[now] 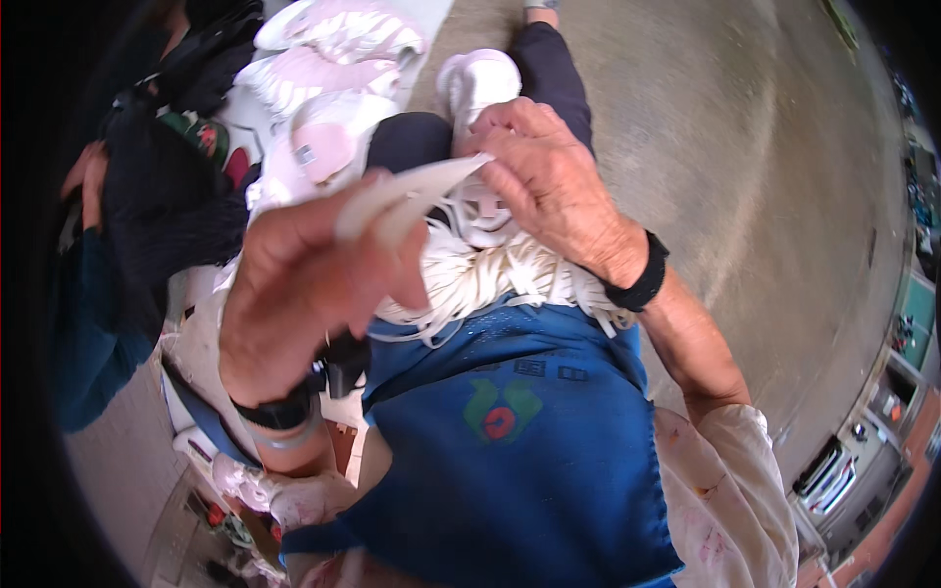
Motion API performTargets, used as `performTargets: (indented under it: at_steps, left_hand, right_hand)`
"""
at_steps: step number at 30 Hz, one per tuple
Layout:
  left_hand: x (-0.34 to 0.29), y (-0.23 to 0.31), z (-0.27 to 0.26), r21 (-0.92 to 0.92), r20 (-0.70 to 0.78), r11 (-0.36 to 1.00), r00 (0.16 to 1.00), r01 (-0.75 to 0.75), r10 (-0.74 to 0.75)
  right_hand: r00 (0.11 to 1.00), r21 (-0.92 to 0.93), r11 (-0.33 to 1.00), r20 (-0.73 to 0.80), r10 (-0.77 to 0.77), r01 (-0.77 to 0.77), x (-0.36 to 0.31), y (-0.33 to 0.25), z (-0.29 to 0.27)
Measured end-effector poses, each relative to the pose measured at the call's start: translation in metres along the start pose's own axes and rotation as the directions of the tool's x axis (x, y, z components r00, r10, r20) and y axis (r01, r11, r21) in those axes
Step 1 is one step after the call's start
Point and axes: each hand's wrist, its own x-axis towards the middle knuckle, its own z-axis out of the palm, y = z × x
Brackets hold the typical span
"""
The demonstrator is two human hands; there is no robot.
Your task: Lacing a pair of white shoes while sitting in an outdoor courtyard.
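Observation:
A white sneaker lies on my lap, toe end away from me, its middle partly covered by my right hand. That hand is closed over the shoe, with the thumb bent toward the fingers. A white shoelace, smeared by motion, runs between the right thumb and my left hand. My left hand is blurred, its fingers curled about the lace. Below the shoe, a thick bundle of white shoelaces rests on my blue apron.
Several white and pale pink sneakers are piled at the upper left. Beside them on the left sits another person in dark clothing, hands partly visible. Concrete floor spreads to the right. More shoes lie at the lower left.

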Motion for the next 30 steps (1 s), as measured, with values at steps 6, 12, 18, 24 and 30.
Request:
performTargets:
  at_steps: [6, 12, 18, 24, 30]
  left_hand:
    - [-0.021, -0.001, -0.053, -0.007, -0.228, 0.992, 0.966, -0.124, 0.119]
    - [-0.036, 0.001, -0.094, 0.092, -0.332, 0.99, 0.934, -0.105, 0.13]
    - [-0.057, 0.002, -0.114, 0.118, -0.415, 0.99, 0.902, -0.072, 0.115]
    - [-0.065, 0.001, -0.128, 0.047, -0.379, 0.995, 0.92, -0.085, 0.097]
    - [-0.063, -0.002, -0.127, 0.107, -0.403, 0.987, 0.902, -0.124, 0.157]
  right_hand:
    - [0.96, 0.336, 0.9, 0.141, 0.244, -0.278, 0.019, -0.018, -0.001]
    - [0.94, 0.293, 0.894, 0.145, 0.308, -0.338, 0.036, -0.041, -0.007]
    - [0.938, 0.316, 0.886, 0.179, 0.296, -0.34, 0.044, -0.059, -0.015]
    - [0.952, 0.318, 0.9, 0.168, 0.255, -0.298, 0.047, -0.06, -0.016]
    - [0.941, 0.409, 0.848, 0.171, 0.292, -0.338, 0.047, -0.06, -0.02]
